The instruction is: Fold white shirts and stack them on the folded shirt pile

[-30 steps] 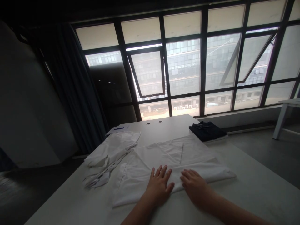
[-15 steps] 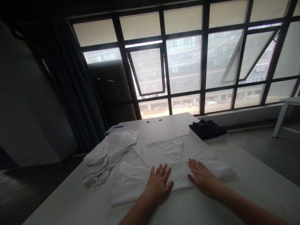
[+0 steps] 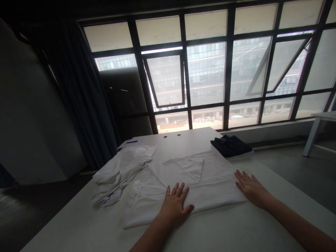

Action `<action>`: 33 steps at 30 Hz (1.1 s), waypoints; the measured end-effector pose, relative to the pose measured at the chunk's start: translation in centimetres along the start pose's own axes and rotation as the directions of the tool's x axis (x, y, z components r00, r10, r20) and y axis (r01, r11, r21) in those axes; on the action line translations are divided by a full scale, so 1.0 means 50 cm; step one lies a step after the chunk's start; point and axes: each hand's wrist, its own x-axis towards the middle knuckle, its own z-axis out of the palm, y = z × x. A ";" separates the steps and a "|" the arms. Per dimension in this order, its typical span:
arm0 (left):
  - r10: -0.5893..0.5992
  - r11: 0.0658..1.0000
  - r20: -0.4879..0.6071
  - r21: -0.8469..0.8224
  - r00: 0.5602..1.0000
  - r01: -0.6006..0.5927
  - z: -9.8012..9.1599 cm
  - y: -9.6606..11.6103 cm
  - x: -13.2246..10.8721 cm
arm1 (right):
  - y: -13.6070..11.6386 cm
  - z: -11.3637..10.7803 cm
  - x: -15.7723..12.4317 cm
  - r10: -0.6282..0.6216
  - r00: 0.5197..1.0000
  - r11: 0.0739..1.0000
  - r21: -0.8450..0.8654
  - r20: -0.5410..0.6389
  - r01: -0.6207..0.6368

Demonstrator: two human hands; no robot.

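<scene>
A white cloth garment, folded flat with a triangular flap on top, lies on the white table. My left hand presses palm-down on its near fold, fingers spread, holding nothing. Out at the garment's right edge rests my right hand, flat and spread, its fingertips at the fabric and gripping nothing. To the left of the folded piece lies a crumpled heap of white clothing, close to but not under my left hand.
A folded dark navy shirt lies on a white surface at the table's far right. At the far end are a paper with a blue pen and several round holes. The table's right edge drops to a grey floor. Large windows stand beyond.
My right hand has slid rightward to the garment's edge, and that right end of the white garment now reaches less far right. My left hand has barely moved.
</scene>
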 end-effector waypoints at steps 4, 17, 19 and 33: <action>-0.009 1.000 0.002 0.010 1.000 0.009 0.002 0.007 0.003 | -0.029 0.005 -0.017 0.058 0.980 0.995 -0.070 -0.190 -0.073; -0.006 0.999 -0.005 0.050 1.000 0.007 0.011 0.009 0.010 | -0.355 -0.143 -0.003 -0.354 0.918 0.862 0.318 -0.182 0.395; 0.004 0.999 -0.008 0.044 1.000 -0.004 0.013 0.002 0.012 | -0.439 -0.132 -0.017 -0.430 0.891 0.826 0.335 -0.144 0.453; 0.038 0.996 0.005 0.080 0.999 -0.038 -0.006 -0.042 -0.001 | -0.339 -0.070 0.027 -0.372 0.928 0.896 0.272 0.024 0.352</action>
